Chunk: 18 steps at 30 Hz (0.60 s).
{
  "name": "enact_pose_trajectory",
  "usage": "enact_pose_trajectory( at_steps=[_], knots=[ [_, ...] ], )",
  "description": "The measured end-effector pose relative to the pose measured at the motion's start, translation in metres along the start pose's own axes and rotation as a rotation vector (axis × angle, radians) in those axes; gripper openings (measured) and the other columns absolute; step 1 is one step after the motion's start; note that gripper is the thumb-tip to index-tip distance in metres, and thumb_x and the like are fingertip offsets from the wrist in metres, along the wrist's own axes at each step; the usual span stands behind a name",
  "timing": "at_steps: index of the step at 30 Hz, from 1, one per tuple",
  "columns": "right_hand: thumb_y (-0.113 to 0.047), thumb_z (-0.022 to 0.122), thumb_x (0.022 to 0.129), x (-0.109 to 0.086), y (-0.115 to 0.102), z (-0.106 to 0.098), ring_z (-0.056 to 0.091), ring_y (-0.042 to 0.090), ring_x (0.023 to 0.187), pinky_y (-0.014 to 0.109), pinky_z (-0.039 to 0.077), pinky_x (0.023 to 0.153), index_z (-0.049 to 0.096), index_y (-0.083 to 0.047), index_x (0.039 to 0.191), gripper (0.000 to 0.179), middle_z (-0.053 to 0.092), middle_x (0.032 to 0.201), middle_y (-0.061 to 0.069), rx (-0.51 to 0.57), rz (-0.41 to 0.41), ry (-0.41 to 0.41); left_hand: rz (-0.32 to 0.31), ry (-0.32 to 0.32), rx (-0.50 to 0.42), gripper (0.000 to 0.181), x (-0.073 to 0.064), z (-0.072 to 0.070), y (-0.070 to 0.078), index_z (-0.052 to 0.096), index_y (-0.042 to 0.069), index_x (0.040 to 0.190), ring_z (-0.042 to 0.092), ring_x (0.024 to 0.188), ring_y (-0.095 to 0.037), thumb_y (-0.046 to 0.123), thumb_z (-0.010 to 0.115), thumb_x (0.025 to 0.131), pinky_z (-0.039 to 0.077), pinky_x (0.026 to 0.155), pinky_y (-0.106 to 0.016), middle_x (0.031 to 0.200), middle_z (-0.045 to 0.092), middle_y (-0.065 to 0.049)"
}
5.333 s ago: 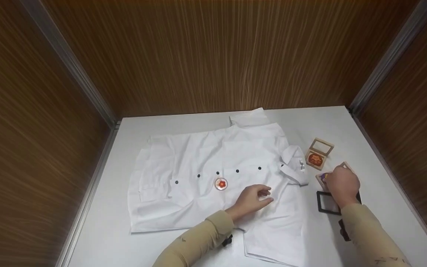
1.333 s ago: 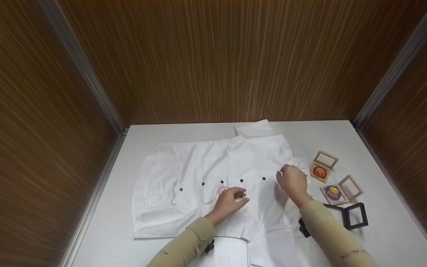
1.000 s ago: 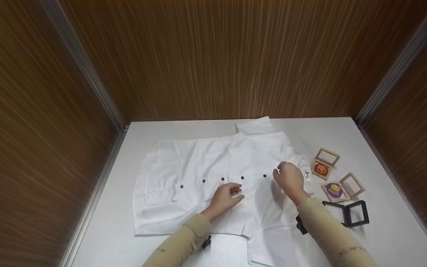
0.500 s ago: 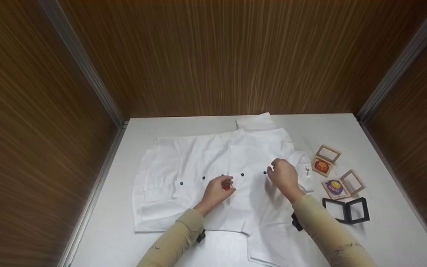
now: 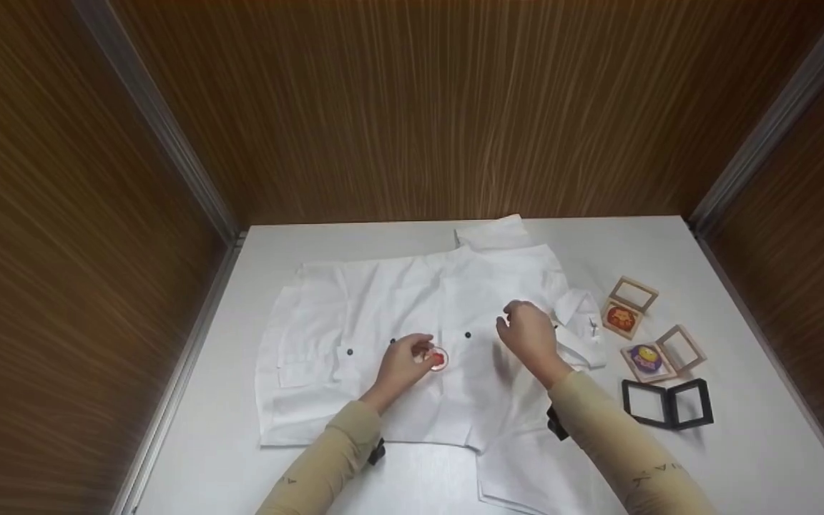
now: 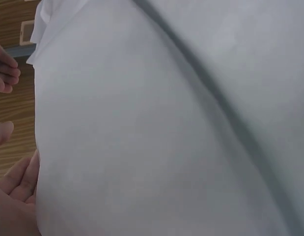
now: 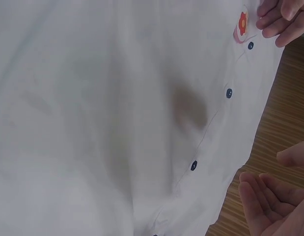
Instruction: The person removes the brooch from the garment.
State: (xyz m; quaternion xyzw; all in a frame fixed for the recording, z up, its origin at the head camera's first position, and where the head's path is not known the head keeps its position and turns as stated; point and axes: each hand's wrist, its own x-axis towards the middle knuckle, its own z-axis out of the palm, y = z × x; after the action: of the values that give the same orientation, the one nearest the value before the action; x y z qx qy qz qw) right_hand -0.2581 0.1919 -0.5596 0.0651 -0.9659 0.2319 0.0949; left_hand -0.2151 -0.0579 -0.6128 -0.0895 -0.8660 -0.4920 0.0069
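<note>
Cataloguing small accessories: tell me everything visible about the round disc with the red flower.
The round disc, perhaps plastic, bears a red flower on a pale ground inside a thin reddish rim. It sits flower side up on the white shirt, beside the row of dark buttons. In the head view the left hand partly covers it; whether they touch is hard to tell.

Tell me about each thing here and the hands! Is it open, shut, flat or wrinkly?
White shirt: spread on the table, wrinkled
Flower badge: on the shirt, partly hidden
Tan frame: open, orange badge inside
Pinkish frame: open, purple badge inside
Black frame: open
Left hand: beside the flower badge, fingers bent
Right hand: above the shirt
</note>
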Motion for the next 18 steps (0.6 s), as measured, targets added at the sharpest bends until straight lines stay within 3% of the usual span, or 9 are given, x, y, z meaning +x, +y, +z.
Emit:
enact_pose_trajectory(
  at_steps=[8,18],
  knots=[
    [-0.014,0.071,0.094,-0.001,-0.01,0.001,0.071,0.033,0.082,0.05,0.06,0.077,0.076,0.005,0.106,0.022,0.075,0.092,0.017,0.019,-0.003,-0.031,-0.032,-0.003,0.003,0.038,0.0,-0.01,-0.003,0.07,-0.005,0.129,0.074,0.111,-0.033,0.009,0.078,0.094,0.06,0.102,-0.047,0.116,0.077,-0.018],
    [-0.014,0.074,0.093,-0.005,-0.027,0.012,0.074,0.031,0.083,0.049,0.061,0.078,0.08,0.001,0.103,0.019,0.078,0.09,0.014,0.075,-0.015,-0.066,-0.081,-0.007,0.037,0.035,0.001,-0.011,-0.005,0.071,-0.005,0.126,0.075,0.109,-0.032,0.012,0.077,0.096,0.062,0.099,-0.043,0.113,0.078,-0.017]
  ],
)
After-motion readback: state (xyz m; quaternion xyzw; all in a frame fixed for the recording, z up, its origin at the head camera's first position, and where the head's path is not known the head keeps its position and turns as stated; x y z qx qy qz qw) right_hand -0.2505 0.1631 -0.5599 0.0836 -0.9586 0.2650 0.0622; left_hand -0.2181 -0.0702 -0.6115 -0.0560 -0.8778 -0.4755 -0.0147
